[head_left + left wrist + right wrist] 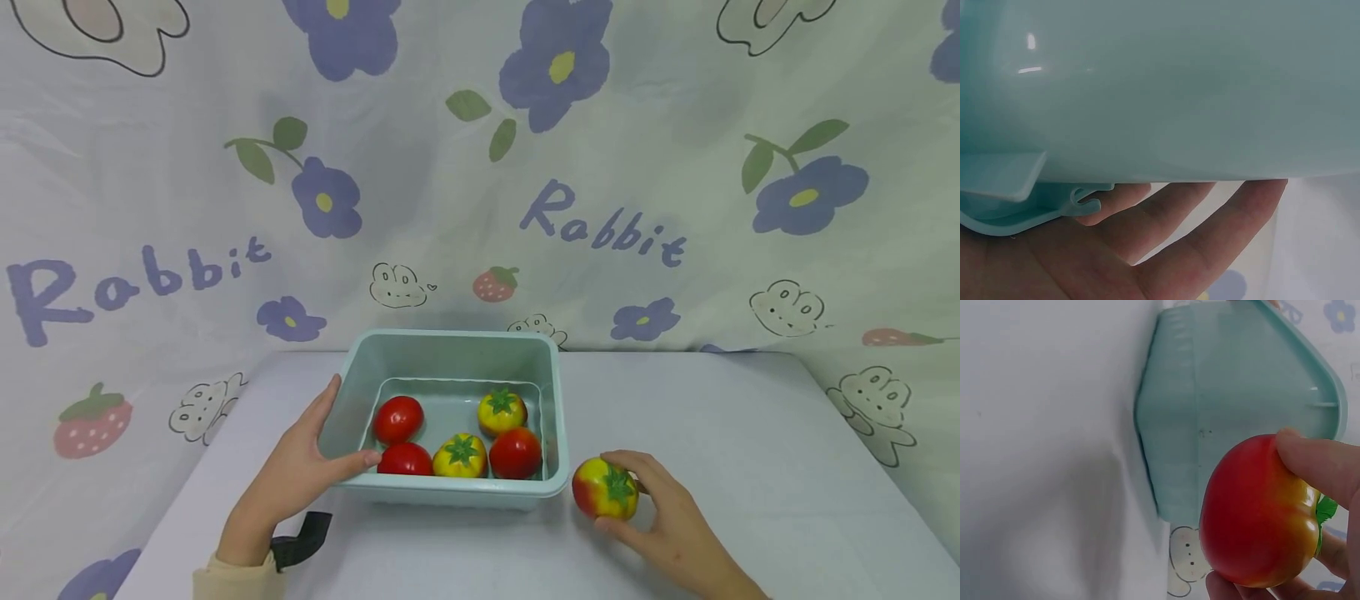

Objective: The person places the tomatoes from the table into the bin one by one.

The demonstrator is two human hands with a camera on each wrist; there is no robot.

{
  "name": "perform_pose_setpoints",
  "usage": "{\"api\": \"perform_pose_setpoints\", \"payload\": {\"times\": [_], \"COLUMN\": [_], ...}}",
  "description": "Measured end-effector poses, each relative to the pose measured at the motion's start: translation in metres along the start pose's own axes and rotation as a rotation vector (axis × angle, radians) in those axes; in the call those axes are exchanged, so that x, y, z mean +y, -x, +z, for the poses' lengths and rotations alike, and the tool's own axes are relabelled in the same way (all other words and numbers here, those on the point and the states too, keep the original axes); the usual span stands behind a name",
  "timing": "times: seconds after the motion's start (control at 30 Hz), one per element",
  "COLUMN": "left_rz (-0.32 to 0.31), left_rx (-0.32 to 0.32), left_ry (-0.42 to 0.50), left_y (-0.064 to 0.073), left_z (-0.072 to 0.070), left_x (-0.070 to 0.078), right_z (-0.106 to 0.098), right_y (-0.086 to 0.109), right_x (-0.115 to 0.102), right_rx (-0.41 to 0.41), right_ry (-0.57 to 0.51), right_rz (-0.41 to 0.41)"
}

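My right hand (667, 517) grips a red-and-yellow toy tomato (600, 492) with a green leafy top. It is held between thumb and fingers just outside the front right corner of a pale green plastic bin (450, 493). In the right wrist view the tomato (1257, 512) shows its red side, raised above the table. At the bin's left front corner, my left hand (292, 467) holds the bin, thumb over the rim and fingers along the outer left wall. Inside lie red tomatoes (398, 419) and yellow ones with green tops (502, 412); the front wall partly hides some.
A white-covered table (720, 425) carries the bin. Behind it hangs a printed cloth (435, 208) with flowers, rabbits and lettering. A black strap (302, 540) sits at my left wrist.
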State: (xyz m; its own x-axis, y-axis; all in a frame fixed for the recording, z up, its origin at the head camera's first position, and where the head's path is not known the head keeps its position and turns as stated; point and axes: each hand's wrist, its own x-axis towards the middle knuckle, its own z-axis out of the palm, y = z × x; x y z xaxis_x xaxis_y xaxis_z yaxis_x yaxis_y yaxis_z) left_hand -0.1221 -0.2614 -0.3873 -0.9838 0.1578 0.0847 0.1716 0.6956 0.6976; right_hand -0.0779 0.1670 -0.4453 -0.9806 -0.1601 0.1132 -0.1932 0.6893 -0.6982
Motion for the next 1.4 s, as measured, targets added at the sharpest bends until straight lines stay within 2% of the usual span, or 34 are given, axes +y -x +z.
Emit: {"api": "perform_pose_setpoints", "payload": {"times": [0.63, 0.8, 1.1, 1.4], "left_rz": [-0.024, -0.028, -0.027, -0.03], "left_rx": [-0.005, -0.006, -0.003, -0.004], "left_ry": [-0.006, -0.013, -0.009, -0.006], "left_y": [-0.001, -0.001, -0.002, -0.001], "left_z": [0.0, 0.0, 0.0, 0.0], "left_x": [0.001, 0.001, 0.001, 0.001], "right_z": [-0.018, -0.021, -0.026, -0.031], "right_y": [-0.016, -0.022, -0.034, -0.047], "right_x": [-0.007, -0.012, -0.028, -0.041], "right_rx": [0.2, 0.239, 0.259, 0.278], "right_ry": [-0.01, -0.026, -0.077, -0.095], "right_rz": [-0.151, -0.164, -0.233, -0.254]}}
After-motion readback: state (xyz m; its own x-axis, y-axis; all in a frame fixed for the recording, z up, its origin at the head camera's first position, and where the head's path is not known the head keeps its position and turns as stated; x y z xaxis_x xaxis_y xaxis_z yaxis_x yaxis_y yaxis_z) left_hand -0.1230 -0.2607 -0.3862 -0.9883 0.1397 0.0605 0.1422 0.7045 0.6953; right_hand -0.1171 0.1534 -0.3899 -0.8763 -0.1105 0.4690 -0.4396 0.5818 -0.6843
